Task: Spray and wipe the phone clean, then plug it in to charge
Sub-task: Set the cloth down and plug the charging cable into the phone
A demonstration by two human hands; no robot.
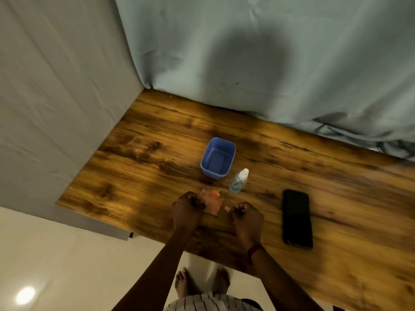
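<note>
The person is standing at the near edge of a wooden table (139, 153), both forearms reaching out over it. The left hand (187, 208) is curling closed around one end of a small orange-pink cloth (211, 202), which is spreading out toward the right from its fingers and lying low over the wood. The right hand (246, 215) is also closing into a loose fist, pinching what looks like a small pale scrap at its fingertips; whether that scrap is joined to the cloth is too blurred to tell. The two hands are sitting near each other but apart.

The phone (296, 218) is lying flat on the table, dark screen up, to the right of the right hand and not touching it. A small clear spray bottle (239, 181) with a white cap is standing just beyond the cloth, and an empty blue plastic tub (217, 158) is sitting just beside the bottle, farther back. Grey-green fabric (269, 52) is hanging behind the table.
</note>
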